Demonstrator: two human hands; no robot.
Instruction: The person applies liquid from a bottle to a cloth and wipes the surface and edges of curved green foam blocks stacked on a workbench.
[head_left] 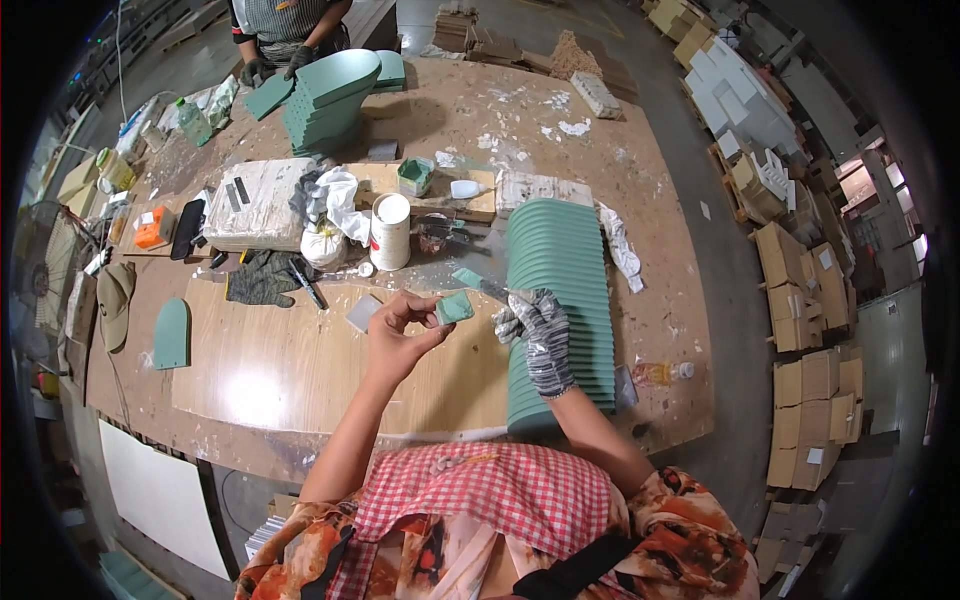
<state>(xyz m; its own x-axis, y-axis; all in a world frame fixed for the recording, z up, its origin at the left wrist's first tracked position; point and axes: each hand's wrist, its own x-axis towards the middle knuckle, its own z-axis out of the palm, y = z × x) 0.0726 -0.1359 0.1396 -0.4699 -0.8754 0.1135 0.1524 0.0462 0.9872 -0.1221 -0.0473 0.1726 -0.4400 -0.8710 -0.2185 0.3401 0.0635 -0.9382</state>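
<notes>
My bare left hand (395,335) pinches a small flat scraper or pad bearing a lump of green putty (456,306) between thumb and fingers. In my right hand (541,338), which wears a grey knit glove, is a putty knife (491,289); its tip looks green and points left. Both hands hover over the table, a short gap between them. Directly beneath and beside the right hand runs a long row of green panels (560,235) with rounded tops, packed closely together. A single green arched panel (172,334) lies flat at the left.
A wood-grain board (300,350) covers the near table. Beyond it stand a white canister (391,235), a tub of green paste (415,177), a dark glove (262,278) and a phone (187,230). A clear bottle (662,373) lies right. Across the table, a co-worker's gloved hands (298,62) touch green panels.
</notes>
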